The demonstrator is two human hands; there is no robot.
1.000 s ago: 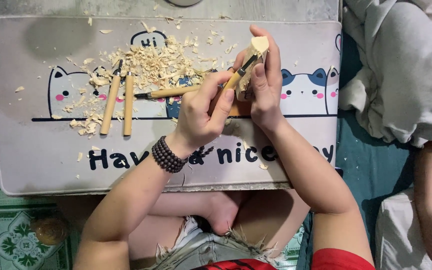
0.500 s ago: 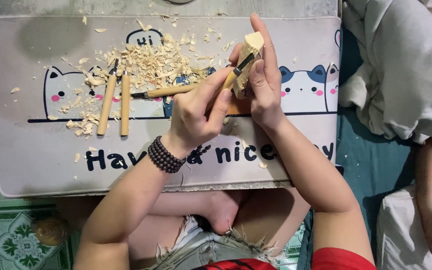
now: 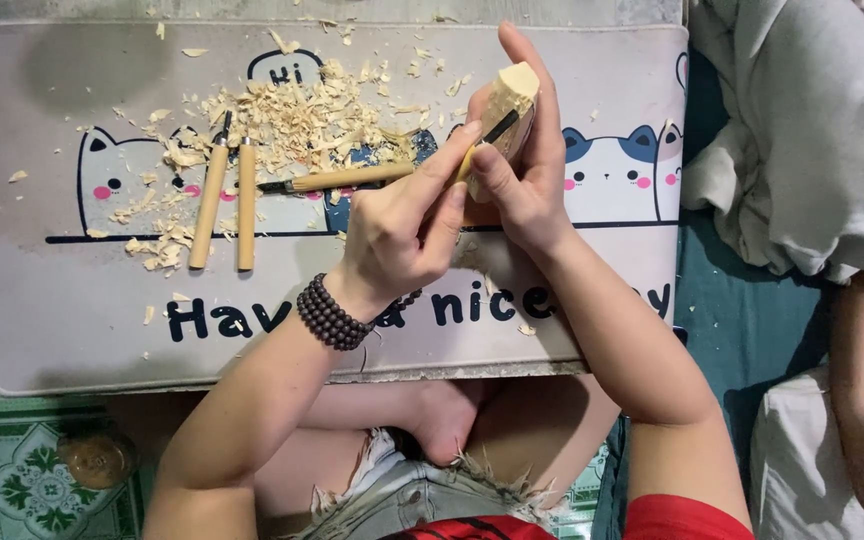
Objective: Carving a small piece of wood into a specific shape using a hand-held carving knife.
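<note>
My right hand [image 3: 527, 185] grips a small pale wood block [image 3: 514, 92] and holds it upright above a cat-print mat [image 3: 62, 320]. My left hand [image 3: 402, 225], with a dark bead bracelet on the wrist, grips a carving knife [image 3: 487, 140]. Its dark blade lies against the block's near face, and the left thumb presses beside it. A heap of wood shavings [image 3: 297, 120] lies on the mat just left of the hands.
Two wooden-handled carving tools [image 3: 227, 205] lie side by side on the mat's left, and a third tool [image 3: 337, 180] lies crosswise under my left fingers. White cloth [image 3: 812, 130] is bunched at the right. Another person's arm [image 3: 862, 400] rests at lower right. A round brown object [image 3: 97, 458] sits on the tiled floor.
Both hands and the block have stayed in nearly the same place. The knife blade has shifted slightly along the block's face.
</note>
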